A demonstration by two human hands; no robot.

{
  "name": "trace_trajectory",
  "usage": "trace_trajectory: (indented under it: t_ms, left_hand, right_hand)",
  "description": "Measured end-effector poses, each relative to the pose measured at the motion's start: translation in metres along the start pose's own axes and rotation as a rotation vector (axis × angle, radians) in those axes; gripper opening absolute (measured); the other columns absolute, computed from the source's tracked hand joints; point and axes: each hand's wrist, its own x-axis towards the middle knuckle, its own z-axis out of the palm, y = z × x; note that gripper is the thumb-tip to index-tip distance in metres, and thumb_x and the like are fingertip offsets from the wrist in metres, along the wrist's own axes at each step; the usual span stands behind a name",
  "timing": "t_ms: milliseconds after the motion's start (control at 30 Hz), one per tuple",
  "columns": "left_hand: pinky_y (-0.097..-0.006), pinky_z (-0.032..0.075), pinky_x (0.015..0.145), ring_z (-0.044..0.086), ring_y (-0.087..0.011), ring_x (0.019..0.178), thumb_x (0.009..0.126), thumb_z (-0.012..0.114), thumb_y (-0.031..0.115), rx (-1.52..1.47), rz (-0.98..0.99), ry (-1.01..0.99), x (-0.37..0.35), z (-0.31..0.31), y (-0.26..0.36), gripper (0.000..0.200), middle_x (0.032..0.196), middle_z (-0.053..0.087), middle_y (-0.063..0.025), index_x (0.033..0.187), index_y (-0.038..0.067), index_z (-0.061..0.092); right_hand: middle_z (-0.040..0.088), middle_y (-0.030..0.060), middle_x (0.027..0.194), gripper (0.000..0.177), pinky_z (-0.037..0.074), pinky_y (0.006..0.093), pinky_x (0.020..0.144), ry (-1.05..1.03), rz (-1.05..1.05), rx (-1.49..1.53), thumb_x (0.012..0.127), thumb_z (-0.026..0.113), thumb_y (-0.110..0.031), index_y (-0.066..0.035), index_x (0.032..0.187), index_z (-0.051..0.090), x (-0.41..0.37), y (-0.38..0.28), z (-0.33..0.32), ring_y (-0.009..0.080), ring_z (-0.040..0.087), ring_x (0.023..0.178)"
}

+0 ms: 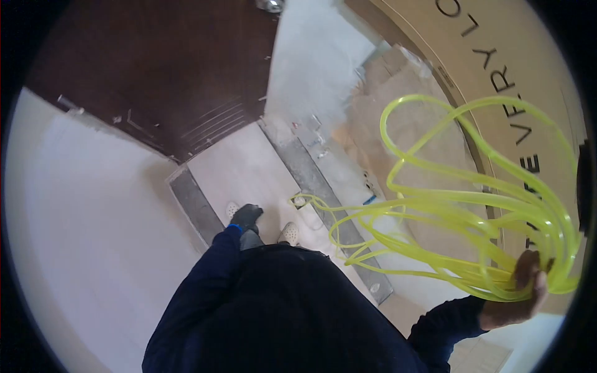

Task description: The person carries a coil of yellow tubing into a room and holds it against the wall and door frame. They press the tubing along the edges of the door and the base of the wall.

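Yellow tubing (466, 198) in right fingers (527, 264); door (168, 68) edge apart.

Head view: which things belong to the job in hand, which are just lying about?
Likely the job:
yellow-green tubing, looped, in the right grip

Apparently just around:
lettered tan panel
brown cardboard-like sheeting
small blue piece
dark brown door

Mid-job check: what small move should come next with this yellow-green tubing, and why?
Probably bring the gloved left hand up to gather outlying loops of the tubing: the right hand alone grips it at one side, its loops spread loosely, and nothing shows in the left.
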Motion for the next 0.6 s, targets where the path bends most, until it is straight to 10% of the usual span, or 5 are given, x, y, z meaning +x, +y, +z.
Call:
trace_trajectory:
  t_ms: [167, 267, 333, 433, 600]
  left_hand:
    - [-0.0399, 0.049, 0.08, 0.059, -0.0306, 0.094, 0.087, 0.054, 0.018, 0.13, -0.098, -0.174, -0.021, 0.009, 0.02, 0.018, 0.093, 0.062, -0.0124, 0.099, 0.011, 0.064]
    - [-0.0406, 0.049, 0.078, 0.059, -0.0328, 0.092, 0.086, 0.053, 0.016, -0.118, -0.396, -0.028, -0.079, 0.031, -0.019, 0.016, 0.093, 0.062, -0.0125, 0.098, 0.01, 0.062]
    - [-0.0438, 0.049, 0.079, 0.06, -0.0345, 0.092, 0.078, 0.06, 0.016, -0.137, -0.673, -0.156, -0.105, -0.001, -0.029, 0.026, 0.096, 0.062, -0.0134, 0.103, 0.009, 0.061]
    - [-0.0478, 0.047, 0.082, 0.059, -0.0373, 0.095, 0.065, 0.07, 0.016, 0.074, -0.545, 0.02, -0.17, -0.026, -0.055, 0.046, 0.1, 0.062, -0.0164, 0.109, 0.007, 0.058]
    - [-0.0459, 0.047, 0.077, 0.058, -0.0365, 0.094, 0.065, 0.07, 0.014, 0.135, -0.648, 0.327, -0.218, -0.068, -0.073, 0.041, 0.1, 0.062, -0.0165, 0.104, 0.007, 0.058]
  right_hand:
    - [0.06, 0.0277, 0.109, 0.049, 0.045, 0.0409, 0.104, 0.262, -0.351, -0.063, 0.091, 0.05, -0.021, 0.016, 0.123, 0.046, 0.038, -0.023, 0.053, 0.0292, 0.062, 0.102]
    - [0.061, 0.0205, 0.1, 0.048, 0.048, 0.0311, 0.096, 0.214, -0.045, 0.175, 0.092, 0.049, -0.019, 0.014, 0.126, 0.043, 0.05, -0.041, 0.096, 0.0212, 0.061, 0.094]
    - [0.057, 0.0145, 0.088, 0.045, 0.043, 0.0249, 0.075, -0.403, -0.122, 0.408, 0.088, 0.052, -0.019, 0.011, 0.122, 0.045, 0.063, -0.018, 0.116, 0.0152, 0.053, 0.077]
    - [0.053, 0.0098, 0.073, 0.041, 0.035, 0.0228, 0.049, -0.621, -0.145, 0.442, 0.082, 0.057, -0.018, 0.007, 0.113, 0.05, 0.027, -0.001, 0.191, 0.0112, 0.041, 0.05]
    - [0.065, 0.0041, 0.082, 0.03, 0.047, 0.0263, 0.064, -0.98, 0.201, 0.111, 0.074, 0.074, -0.018, -0.002, 0.097, 0.063, -0.069, 0.036, 0.295, 0.0116, 0.059, 0.071]
